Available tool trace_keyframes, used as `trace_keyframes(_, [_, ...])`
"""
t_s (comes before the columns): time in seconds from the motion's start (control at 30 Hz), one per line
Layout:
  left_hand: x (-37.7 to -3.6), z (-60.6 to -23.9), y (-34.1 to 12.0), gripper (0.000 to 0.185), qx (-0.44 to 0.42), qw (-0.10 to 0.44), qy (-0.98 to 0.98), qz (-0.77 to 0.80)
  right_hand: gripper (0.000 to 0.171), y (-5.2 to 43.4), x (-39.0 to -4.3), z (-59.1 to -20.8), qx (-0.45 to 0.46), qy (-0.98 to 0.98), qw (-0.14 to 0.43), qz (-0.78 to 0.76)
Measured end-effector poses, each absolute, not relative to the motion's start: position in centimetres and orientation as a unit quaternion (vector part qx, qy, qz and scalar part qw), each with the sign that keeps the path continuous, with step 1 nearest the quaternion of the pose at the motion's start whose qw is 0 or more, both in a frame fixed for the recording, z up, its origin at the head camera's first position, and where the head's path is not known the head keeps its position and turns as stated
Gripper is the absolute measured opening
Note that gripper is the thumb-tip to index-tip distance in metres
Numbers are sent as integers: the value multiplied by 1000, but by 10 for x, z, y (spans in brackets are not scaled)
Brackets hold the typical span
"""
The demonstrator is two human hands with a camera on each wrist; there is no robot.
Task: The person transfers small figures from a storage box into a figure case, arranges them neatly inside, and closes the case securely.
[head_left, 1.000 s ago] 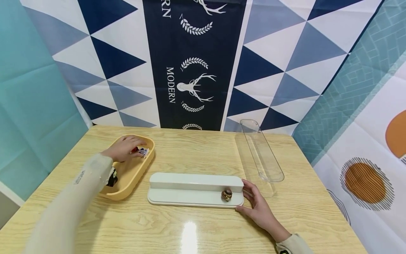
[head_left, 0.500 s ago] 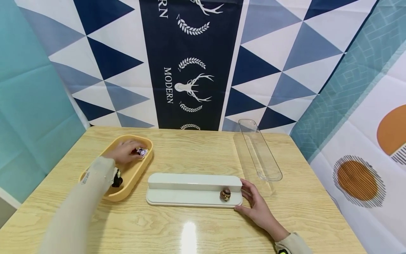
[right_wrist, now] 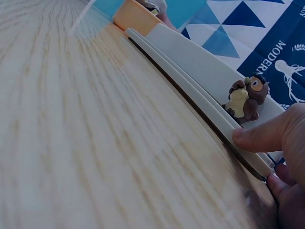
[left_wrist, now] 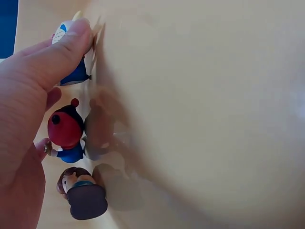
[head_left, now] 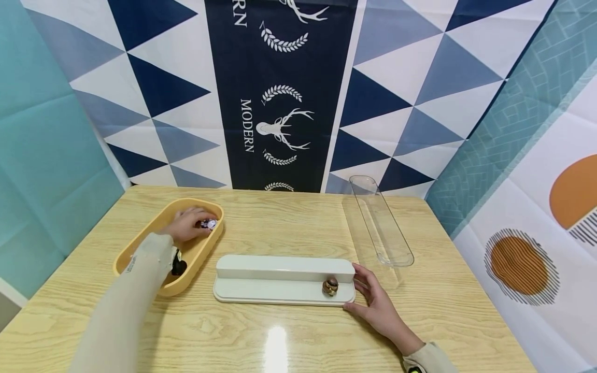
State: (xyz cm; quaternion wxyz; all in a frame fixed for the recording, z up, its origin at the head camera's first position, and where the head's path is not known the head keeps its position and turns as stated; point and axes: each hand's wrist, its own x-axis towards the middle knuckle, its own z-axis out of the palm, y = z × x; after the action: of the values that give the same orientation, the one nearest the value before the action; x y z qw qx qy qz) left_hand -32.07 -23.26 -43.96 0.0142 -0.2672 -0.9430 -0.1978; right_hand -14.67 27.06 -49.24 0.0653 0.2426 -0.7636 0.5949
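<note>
Left hand (head_left: 186, 228) was inside the yellow tray (head_left: 140, 243), fingers curled and pinching a blue-and-white figure (left_wrist: 71, 52) at the tray's far end. In the left wrist view a red-capped figure (left_wrist: 66, 129) sat just beside the palm, and a brown-haired figure (left_wrist: 81, 193) lay next to that one, both untouched. Right hand (head_left: 378, 305) rested on the worktop (head_left: 289, 336) with fingers relaxed and apart, thumb and fingertips touching the right end of the white stand (head_left: 284, 280). An owl figure (head_left: 330, 286) stood upright on the stand's lower step, near the right hand. A clear lid (head_left: 382, 223) lay on the worktop, behind the stand's right end.
</note>
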Motion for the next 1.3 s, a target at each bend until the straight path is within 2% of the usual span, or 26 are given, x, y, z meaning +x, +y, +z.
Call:
trace_keyframes(0.63, [-318,-443,-230,41,-226,14,-949,-217,90,270,-146,-494,248,-759,68,598])
trace_keyframes(0.87, [-316,-437,-229,44,-226,32,-948,-221,90,270,-147,-493,250,-759,70,597])
trace_keyframes(1.3, [-321,-419,-235,53,-191,52,-921,-336,90,270,-147,-490,249,-759,72,598])
